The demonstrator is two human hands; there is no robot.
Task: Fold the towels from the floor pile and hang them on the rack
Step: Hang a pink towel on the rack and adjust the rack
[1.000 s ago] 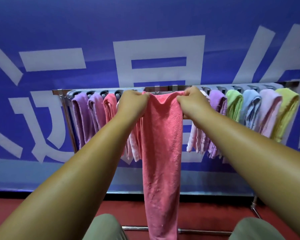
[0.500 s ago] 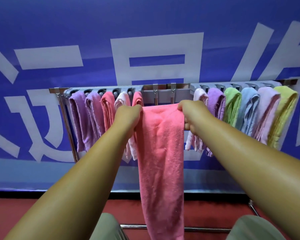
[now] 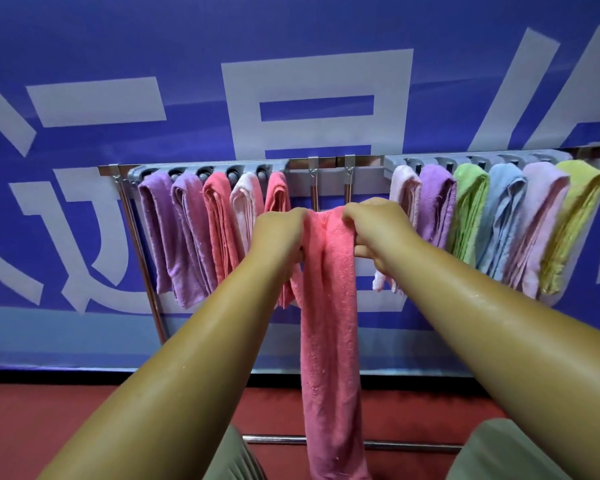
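A blue banner [image 3: 125,39] fills the background. It bears huge white characters [image 3: 317,72] cropped by the frame, so they cannot be read whole. The middle one is a box with a bar across it. Below lies a red floor [image 3: 32,431].

A metal rack [image 3: 329,164] runs across the banner. Five folded towels [image 3: 184,237] hang on its left part: two purple, coral, pale pink, coral. Six more [image 3: 499,220] hang on its right part: pale pink, purple, green, blue, pink, yellow. The middle stretch of the bar is bare.

In front of that gap a salmon-pink terry towel [image 3: 329,323] hangs as a long, narrow folded strip. Its top edge is bunched and its lower end runs past the bottom of the frame. Whether it touches the rack cannot be told.

Both arms reach straight forward. The left hand [image 3: 279,233] and right hand [image 3: 378,225] sit close together, knuckles toward the viewer. The fingers of each are curled tight around a top corner of the towel.
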